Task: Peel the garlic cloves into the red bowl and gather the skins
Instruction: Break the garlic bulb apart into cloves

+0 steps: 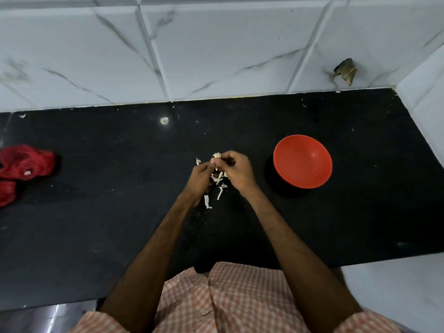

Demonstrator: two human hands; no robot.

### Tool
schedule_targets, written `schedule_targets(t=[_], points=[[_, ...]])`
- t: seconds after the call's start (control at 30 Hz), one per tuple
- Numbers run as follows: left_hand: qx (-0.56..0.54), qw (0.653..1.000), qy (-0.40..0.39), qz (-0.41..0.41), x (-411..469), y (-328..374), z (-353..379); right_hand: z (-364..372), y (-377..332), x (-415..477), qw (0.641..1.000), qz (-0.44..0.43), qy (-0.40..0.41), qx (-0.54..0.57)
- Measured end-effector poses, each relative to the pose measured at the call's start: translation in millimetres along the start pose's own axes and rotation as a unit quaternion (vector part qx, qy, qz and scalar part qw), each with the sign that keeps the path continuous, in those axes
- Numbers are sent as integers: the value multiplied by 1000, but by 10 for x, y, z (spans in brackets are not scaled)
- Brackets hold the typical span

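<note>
My left hand (200, 180) and my right hand (236, 169) meet above the middle of the black counter (108, 212) and pinch a small piece of garlic (216, 155) between their fingertips. Its papery top sticks out above the fingers. Pale garlic skins (219, 189) lie scattered on the counter just below and beside the hands. The red bowl (302, 161) stands to the right of my right hand, about a hand's width away, and looks empty apart from tiny flecks.
A red mesh bag (24, 167) lies crumpled at the counter's left edge. White marbled wall tiles (216, 49) rise behind, with a dark torn patch (346, 71) at the right. The counter ends at a white wall on the right.
</note>
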State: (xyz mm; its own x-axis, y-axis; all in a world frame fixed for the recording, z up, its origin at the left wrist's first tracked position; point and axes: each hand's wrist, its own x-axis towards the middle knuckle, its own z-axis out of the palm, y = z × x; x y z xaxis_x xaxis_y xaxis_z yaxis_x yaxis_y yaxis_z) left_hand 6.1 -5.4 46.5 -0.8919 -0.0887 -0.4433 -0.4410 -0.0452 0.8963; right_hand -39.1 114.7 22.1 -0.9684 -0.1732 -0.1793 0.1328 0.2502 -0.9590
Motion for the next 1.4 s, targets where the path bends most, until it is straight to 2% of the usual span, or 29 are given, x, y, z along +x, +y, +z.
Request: schedule_targets(t=[0.17, 0.3, 0.47, 0.53, 0.67, 0.77, 0.87, 1.03, 1.17, 1.23, 1.33, 1.4], points=[[-35, 999, -15, -31, -9, 11, 39, 23, -46, 3, 999, -9, 10, -52], [-124, 988, -48, -76, 38, 4, 12, -38, -67, 9, 999, -28, -12, -30], [-153, 982, -63, -96, 64, -13, 26, -68, -30, -10, 999, -51, -17, -11], [-115, 987, -56, -94, 61, -7, 17, -76, -11, -19, 999, -31, -14, -13], [48, 997, -28, -60, 94, 5, -22, -103, 6, -54, 998, 2, 22, -53], [69, 997, -23, -27, 142, -35, -42, -114, -37, -56, 990, -28, 15, -136], [56, 998, -10, 6, 142, -55, -32, -83, -95, -46, 963, -82, -15, -256], [56, 996, 51, 53, 179, -39, -15, -41, -208, -58, 932, -99, -55, -344], [222, 965, 118, 76, 168, -22, -44, -44, -309, -87, 878, -139, -94, -447], [255, 956, 126, 73, 195, -31, -65, -56, -334, -90, 863, -160, -91, -470], [116, 988, 90, 51, 250, -59, -103, -63, -342, -101, 890, -140, -81, -427], [31, 997, 64, 40, 230, -51, -99, -60, -331, -99, 903, -123, -81, -402]])
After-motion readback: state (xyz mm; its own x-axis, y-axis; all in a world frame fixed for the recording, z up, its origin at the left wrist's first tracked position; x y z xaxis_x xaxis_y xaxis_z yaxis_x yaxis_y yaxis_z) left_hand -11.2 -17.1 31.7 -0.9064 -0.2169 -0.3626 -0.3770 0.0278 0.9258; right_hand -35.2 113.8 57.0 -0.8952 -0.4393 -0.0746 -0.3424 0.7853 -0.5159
